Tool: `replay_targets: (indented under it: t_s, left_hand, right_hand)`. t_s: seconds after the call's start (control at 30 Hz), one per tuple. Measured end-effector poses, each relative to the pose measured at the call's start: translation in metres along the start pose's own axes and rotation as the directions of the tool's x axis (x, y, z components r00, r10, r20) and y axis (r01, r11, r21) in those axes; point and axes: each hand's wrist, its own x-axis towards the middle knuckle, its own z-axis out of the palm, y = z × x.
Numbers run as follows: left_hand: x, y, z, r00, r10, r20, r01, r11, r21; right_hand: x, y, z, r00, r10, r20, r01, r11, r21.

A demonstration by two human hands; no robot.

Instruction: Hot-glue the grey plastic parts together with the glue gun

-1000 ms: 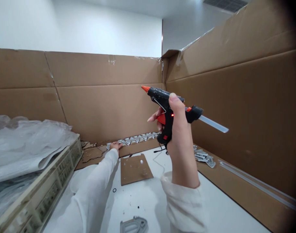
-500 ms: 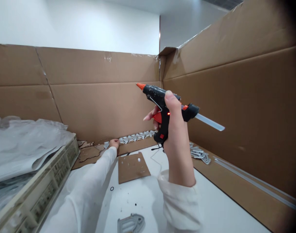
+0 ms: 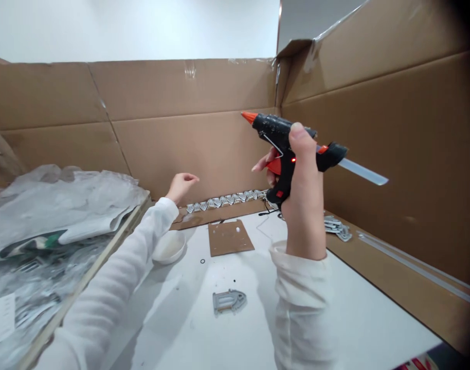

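Observation:
My right hand (image 3: 299,169) is wrapped round the handle of a black and orange glue gun (image 3: 275,126), raised above the table with its nozzle pointing left. A pale glue stick (image 3: 364,172) sticks out of the gun's back. My left hand (image 3: 183,186) is raised in front of the cardboard wall, thumb and fingers pinched together; anything between them is too small to make out. Below it runs a row of small grey parts (image 3: 227,199). A single grey part (image 3: 230,301) lies on the white table (image 3: 204,334).
A brown cardboard square (image 3: 231,238) lies mid-table. A white bowl (image 3: 169,247) stands near my left forearm. More grey parts (image 3: 337,227) are piled at right. At left, a crate (image 3: 100,275) holds plastic-wrapped parts. Cardboard walls (image 3: 374,154) stand behind and at right.
My left hand has lifted off the row of grey parts. The camera's view has shifted, bringing the white bowl and the whole single part into sight. The right hand still holds the glue gun.

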Motion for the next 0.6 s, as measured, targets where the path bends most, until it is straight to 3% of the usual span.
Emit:
replay_targets:
  t_s: [0.1,0.2,0.37,0.6]
  left_hand:
    - [-0.028,0.021,-0.033,0.989,0.061,-0.135,-0.082,0.985,-0.155]
    - [-0.059,0.028,-0.051,0.972,0.051,-0.231,-0.117,0.952,-0.283]
    - [-0.090,0.012,-0.053,0.978,-0.009,-0.209,-0.071,0.926,-0.371]
    - [-0.089,-0.018,-0.066,0.979,-0.055,-0.197,0.008,0.973,-0.231]
  right_hand:
    - [-0.001,0.001,0.002,1.000,0.000,-0.001,0.000,0.999,-0.036]
    - [-0.002,0.001,0.004,0.999,0.031,0.018,-0.030,0.998,-0.054]
    - [-0.007,-0.001,0.011,1.000,-0.011,0.000,0.011,0.998,-0.059]
    - [-0.014,-0.002,0.020,1.000,-0.021,0.006,0.022,0.987,-0.162]
